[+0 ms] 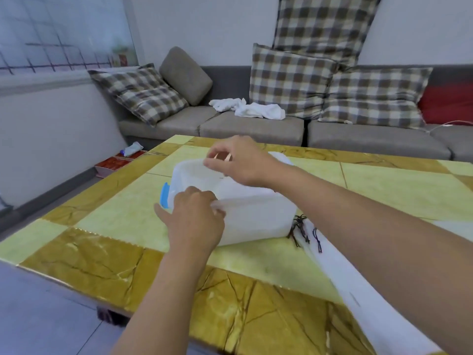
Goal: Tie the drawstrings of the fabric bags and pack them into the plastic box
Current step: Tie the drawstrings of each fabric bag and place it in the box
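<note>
A translucent white plastic box (258,221) with a blue latch (164,196) stands in the middle of the table. My left hand (194,219) grips its near left rim, fingers curled over the edge. My right hand (238,160) reaches over the far rim, thumb and fingers pinching at the edge; what lies between them is blurred. White fabric bags (340,272) lie flat to the right of the box, under my right forearm. Their dark drawstrings (300,230) trail on the table beside the box's right corner. The inside of the box is hard to make out.
The table (107,254) is yellow and gold marble pattern, its near edge at the bottom left. Behind it stands a grey sofa (253,128) with checked cushions (289,80) and white cloths (250,108). A red tray (115,163) sits on the floor at the left.
</note>
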A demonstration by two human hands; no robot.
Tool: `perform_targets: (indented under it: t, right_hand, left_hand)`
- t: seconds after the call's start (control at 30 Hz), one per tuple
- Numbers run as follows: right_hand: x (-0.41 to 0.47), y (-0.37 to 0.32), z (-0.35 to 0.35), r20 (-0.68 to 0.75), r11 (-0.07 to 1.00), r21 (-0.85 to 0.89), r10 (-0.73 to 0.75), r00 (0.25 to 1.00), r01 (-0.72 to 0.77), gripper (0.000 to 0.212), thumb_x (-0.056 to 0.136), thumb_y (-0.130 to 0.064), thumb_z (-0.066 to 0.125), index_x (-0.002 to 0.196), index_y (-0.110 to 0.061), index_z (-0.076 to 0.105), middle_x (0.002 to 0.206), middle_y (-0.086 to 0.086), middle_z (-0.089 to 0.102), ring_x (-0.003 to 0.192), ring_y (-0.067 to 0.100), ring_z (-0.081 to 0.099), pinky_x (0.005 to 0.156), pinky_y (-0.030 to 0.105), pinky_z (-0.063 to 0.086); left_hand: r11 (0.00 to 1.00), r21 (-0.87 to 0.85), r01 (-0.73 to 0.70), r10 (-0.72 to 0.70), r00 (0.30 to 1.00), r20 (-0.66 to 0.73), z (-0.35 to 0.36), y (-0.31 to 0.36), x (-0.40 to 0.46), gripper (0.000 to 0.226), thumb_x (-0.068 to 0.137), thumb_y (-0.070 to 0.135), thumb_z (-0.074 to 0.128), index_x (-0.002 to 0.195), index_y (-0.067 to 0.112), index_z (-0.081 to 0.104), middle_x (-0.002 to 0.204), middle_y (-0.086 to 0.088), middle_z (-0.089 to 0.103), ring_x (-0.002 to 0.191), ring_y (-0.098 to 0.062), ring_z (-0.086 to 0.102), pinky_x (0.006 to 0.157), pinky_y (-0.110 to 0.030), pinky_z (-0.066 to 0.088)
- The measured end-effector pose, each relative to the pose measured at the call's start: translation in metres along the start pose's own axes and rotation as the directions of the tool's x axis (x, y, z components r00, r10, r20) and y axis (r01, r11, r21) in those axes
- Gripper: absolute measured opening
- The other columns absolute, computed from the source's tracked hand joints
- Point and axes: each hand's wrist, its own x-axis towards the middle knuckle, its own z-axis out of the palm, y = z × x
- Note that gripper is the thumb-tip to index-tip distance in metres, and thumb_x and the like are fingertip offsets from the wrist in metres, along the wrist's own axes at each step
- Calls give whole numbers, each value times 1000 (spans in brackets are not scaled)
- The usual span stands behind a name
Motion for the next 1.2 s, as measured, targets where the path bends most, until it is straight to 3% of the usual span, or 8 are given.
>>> perform_targets:
  t: [0.1, 0.23, 0.37, 0.63, 0.73, 0.83, 0.93, 1.2]
  right_hand:
    - [-62, 47, -57, -386, 987, -155, -13, 923, -50, 19, 89, -35, 68, 76, -20, 67, 67, -11, 62, 61, 7, 55, 59, 29, 44]
    - [-160, 153, -85, -2, 797, -359, 520, 854, -486, 36, 83, -29, 78, 117, -21, 69, 122, -3, 68, 109, 19, 63, 89, 32, 49]
    - [-208, 197, -54, 93, 816, -280, 547, 832, -505, 62, 95, -36, 67, 150, -28, 40, 153, -8, 41, 139, 18, 40, 108, 28, 34]
    - [-200, 206, -32, -125, 706, -625, 331, 935, -334, 17, 100, -37, 55, 104, -29, 69, 106, -6, 49, 114, 20, 43, 93, 36, 33]
    - [-198, 190, -60, -158, 859, -398, 281, 947, -322, 12, 101, -31, 54, 91, -27, 58, 96, -9, 56, 97, 16, 52, 85, 35, 40]
    - [-195, 157, -89, -169, 962, -63, 252, 953, -266, 18, 103, -22, 51, 85, -23, 50, 72, -10, 54, 62, 8, 45, 62, 26, 38]
    - [-203, 135, -106, -196, 972, -34, 221, 955, -232, 13, 102, -27, 54, 89, -28, 55, 77, -13, 58, 59, 5, 46, 59, 22, 38]
    - [-238, 135, -124, -76, 880, 268, 425, 902, -392, 39, 101, -30, 59, 78, 1, 53, 66, 2, 45, 59, 15, 41, 57, 27, 32]
  left_hand:
    - [996, -39, -86, 82, 992, -91, -1, 15, -6, 37, 83, 31, 69, 117, 33, 58, 131, 6, 46, 133, -18, 39, 115, -68, 2]
    - [831, -274, -483, 407, 866, -290, 3, 59, -24, 40, 79, 25, 75, 117, 23, 62, 124, 4, 54, 119, -18, 47, 110, -43, 36]
    - [769, -377, -516, 563, 826, 19, 26, 99, -45, 32, 85, 37, 72, 115, 30, 62, 118, 15, 57, 111, -6, 52, 95, -24, 42]
    - [857, -344, -384, 507, 749, 427, 70, 121, -50, 72, 85, 53, 70, 145, 32, 37, 139, 12, 44, 123, -9, 46, 103, -27, 40]
    - [863, -355, -359, 491, 758, 428, 75, 130, -50, 91, 86, 60, 64, 156, 30, 16, 156, 10, 25, 141, -16, 32, 114, -34, 32]
    - [831, -454, -321, 488, 813, 318, 74, 137, -44, 62, 91, 47, 65, 145, 27, 42, 132, 8, 57, 114, -3, 55, 98, -25, 45]
    - [706, -704, -73, 387, 873, 298, 64, 142, -39, 8, 94, 24, 65, 102, 26, 68, 79, 2, 71, 68, -10, 61, 66, -30, 53]
    - [413, -881, 231, 283, 887, 366, 34, 145, -48, 13, 97, 24, 63, 102, 19, 74, 95, -6, 77, 81, -13, 68, 74, -31, 52]
